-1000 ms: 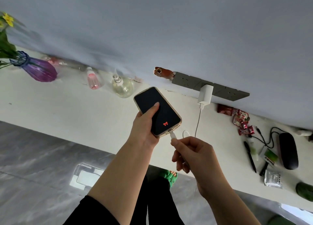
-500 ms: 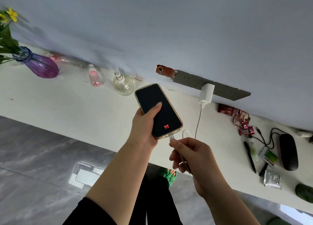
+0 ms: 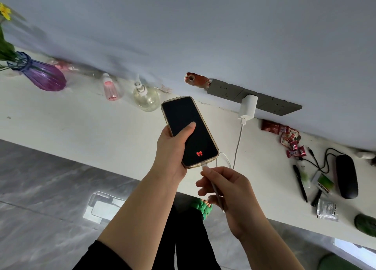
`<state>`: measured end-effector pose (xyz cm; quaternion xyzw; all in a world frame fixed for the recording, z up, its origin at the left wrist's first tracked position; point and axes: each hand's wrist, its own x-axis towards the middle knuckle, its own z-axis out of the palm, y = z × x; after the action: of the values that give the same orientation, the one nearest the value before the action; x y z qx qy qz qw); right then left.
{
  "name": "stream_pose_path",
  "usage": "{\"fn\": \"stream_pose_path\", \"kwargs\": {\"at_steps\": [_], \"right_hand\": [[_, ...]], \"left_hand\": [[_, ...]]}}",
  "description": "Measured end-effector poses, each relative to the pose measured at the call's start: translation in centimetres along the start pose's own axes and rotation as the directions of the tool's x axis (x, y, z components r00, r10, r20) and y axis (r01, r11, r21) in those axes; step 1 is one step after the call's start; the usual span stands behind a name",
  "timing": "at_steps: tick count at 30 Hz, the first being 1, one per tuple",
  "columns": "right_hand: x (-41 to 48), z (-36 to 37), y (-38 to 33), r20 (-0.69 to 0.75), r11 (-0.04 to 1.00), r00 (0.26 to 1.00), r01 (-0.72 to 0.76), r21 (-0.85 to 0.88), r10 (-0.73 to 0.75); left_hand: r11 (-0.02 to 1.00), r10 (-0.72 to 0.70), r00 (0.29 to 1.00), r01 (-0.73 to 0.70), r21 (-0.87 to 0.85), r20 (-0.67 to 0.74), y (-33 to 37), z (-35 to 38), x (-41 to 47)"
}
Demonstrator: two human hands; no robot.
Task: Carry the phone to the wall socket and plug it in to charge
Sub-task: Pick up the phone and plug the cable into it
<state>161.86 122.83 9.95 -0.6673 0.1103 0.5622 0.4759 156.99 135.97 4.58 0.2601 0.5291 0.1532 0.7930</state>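
Note:
My left hand (image 3: pixel 173 151) holds a phone (image 3: pixel 188 125) with a dark screen and a small red bow icon, thumb across the glass, above the white counter. My right hand (image 3: pixel 225 190) pinches the white cable (image 3: pixel 237 145) just behind its connector, which sits at the phone's bottom port. The cable runs up to a white charger block (image 3: pixel 248 108) plugged into the grey wall socket strip (image 3: pixel 225 89).
The white counter (image 3: pixel 81 131) carries a purple vase (image 3: pixel 43 75), a pink bottle (image 3: pixel 109 89) and a clear pump bottle (image 3: pixel 146 97) to the left. Snack packets (image 3: pixel 284 136), a black pen (image 3: pixel 300 183), a black case (image 3: pixel 346 177) and packets lie right.
The phone has tilted a little more upright and nearer the wall. My right hand has pushed the connector up against the phone's bottom edge.

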Motion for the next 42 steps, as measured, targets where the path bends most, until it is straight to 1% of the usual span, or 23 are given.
{"fn": "stream_pose_path", "kwargs": {"at_steps": [4, 9, 12, 18, 20, 22, 25, 27, 28, 30, 32, 34, 37, 39, 42], "right_hand": [[0.1, 0.3, 0.4, -0.006, 1.0, 1.0, 0.001, 0.011, -0.001], [0.1, 0.2, 0.7, -0.022, 1.0, 1.0, 0.006, 0.027, -0.005], [0.3, 0.4, 1.1, -0.032, 0.999, 0.999, 0.008, 0.04, -0.007], [0.7, -0.1, 1.4, -0.031, 0.997, 0.998, 0.051, 0.063, -0.05], [0.9, -0.3, 1.6, -0.006, 0.997, 0.998, 0.057, 0.048, -0.057], [1.0, -0.5, 1.8, 0.045, 0.999, 0.998, 0.031, 0.025, -0.032], [1.4, -1.2, 1.6, 0.129, 0.994, 0.991, -0.015, -0.109, 0.029], [2.2, -2.0, 1.1, 0.116, 0.984, 0.993, -0.001, -0.177, 0.021], [2.9, -2.4, 0.9, 0.092, 0.989, 0.996, 0.003, -0.145, 0.01], [4.4, -2.5, 0.1, 0.087, 1.0, 0.996, 0.007, 0.018, -0.009], [6.0, -1.8, -0.5, 0.157, 0.981, 0.987, -0.008, 0.193, -0.023], [7.8, -0.5, -0.7, 0.23, 0.948, 0.973, -0.081, 0.309, 0.008], [10.7, 1.0, 0.1, 0.251, 0.914, 0.966, -0.162, 0.371, 0.07], [12.8, 1.4, 0.9, 0.248, 0.918, 0.968, -0.135, 0.373, 0.042], [15.9, 1.6, 2.3, 0.193, 0.935, 0.981, -0.077, 0.346, 0.009]], "left_hand": [[1.0, 0.008, 1.0, -0.007, 0.016, -0.018, -0.1, -0.1, 0.0], [1.0, -0.021, 1.0, 0.022, 0.015, -0.013, -0.3, -0.3, 0.0], [0.999, -0.009, 0.999, 0.01, 0.031, -0.033, -0.6, -0.3, 0.1], [1.0, -0.027, 0.998, 0.028, 0.008, -0.048, -1.2, -0.1, 0.1], [0.999, -0.033, 0.998, 0.034, 0.013, -0.048, -1.5, -0.3, 0.1], [0.999, -0.042, 0.999, 0.043, 0.025, -0.035, -1.6, -0.5, 0.2], [0.996, -0.062, 0.998, 0.061, 0.066, 0.014, -1.2, -0.9, 0.4], [0.993, -0.069, 0.996, 0.063, 0.095, 0.053, -0.9, -1.3, 0.4], [0.992, -0.07, 0.995, 0.061, 0.114, 0.072, -0.9, -1.5, 0.5], [0.985, -0.074, 0.992, 0.057, 0.161, 0.099, -1.0, -1.7, 0.5], [0.974, -0.076, 0.992, 0.051, 0.222, 0.105, -1.2, -1.7, 0.8], [0.962, -0.086, 0.993, 0.062, 0.268, 0.078, -1.5, -1.8, 1.5], [0.955, -0.081, 0.997, 0.082, 0.284, -0.015, -2.0, -2.6, 3.8], [0.941, -0.08, 0.996, 0.089, 0.327, -0.039, -2.4, -3.3, 5.7], [0.903, -0.101, 0.994, 0.104, 0.416, -0.028, -2.6, -4.5, 8.4]]}}
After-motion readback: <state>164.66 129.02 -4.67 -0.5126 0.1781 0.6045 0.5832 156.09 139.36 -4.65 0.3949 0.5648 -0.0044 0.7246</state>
